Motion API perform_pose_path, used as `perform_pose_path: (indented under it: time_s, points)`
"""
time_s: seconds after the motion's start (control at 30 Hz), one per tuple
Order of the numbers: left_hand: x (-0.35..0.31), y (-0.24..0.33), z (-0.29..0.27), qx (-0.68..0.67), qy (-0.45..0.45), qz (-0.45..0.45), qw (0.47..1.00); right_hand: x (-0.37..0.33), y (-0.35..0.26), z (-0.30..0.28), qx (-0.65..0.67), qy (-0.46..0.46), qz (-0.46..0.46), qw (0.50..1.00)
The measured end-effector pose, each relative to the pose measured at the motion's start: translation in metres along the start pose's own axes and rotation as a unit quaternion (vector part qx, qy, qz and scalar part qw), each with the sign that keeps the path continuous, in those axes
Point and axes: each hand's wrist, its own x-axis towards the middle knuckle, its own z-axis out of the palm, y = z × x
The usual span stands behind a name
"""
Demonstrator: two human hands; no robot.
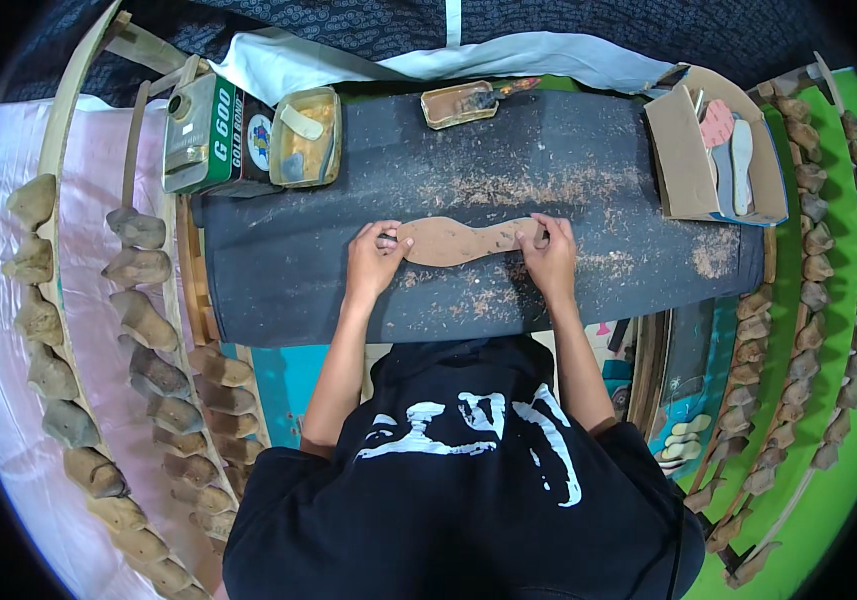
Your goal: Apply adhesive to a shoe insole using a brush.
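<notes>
A brown shoe insole [453, 243] is held level above the dark table by both my hands, its length running left to right. My left hand [378, 258] grips the wide rounded end, thumb on top and fingers at the edge. The narrower end is pinched in my right hand [549, 256], with the thumb over its upper face. Brown shavings [538, 190] are scattered on the table [378, 160] behind and beside the insole. What lies under the insole is hidden.
At the back left stand a green-and-silver can [210, 140] and a tub of yellowish glue [316, 165]. A small tray with a brush [448, 107] sits at the back. A cardboard box [683, 165] holds insoles at right. Racks of wooden shoe lasts [148, 320] flank both sides.
</notes>
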Motion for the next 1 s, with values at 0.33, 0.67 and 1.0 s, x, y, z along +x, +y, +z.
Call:
perform_pose_path:
  time_s: [0.33,0.67,1.0]
  points:
    - [-0.003,-0.007,-0.004,0.091,-0.005,0.087,0.992,-0.001,0.002,0.001,-0.074,0.006,-0.026,0.997]
    - [-0.011,-0.026,0.007,0.148,0.058,0.198,0.967,0.103,0.001,0.003,0.039,-0.027,0.025,0.999]
    - [-0.013,-0.017,0.006,0.135,0.075,0.187,0.970,0.248,-0.028,0.058,0.220,-0.097,0.046,0.970]
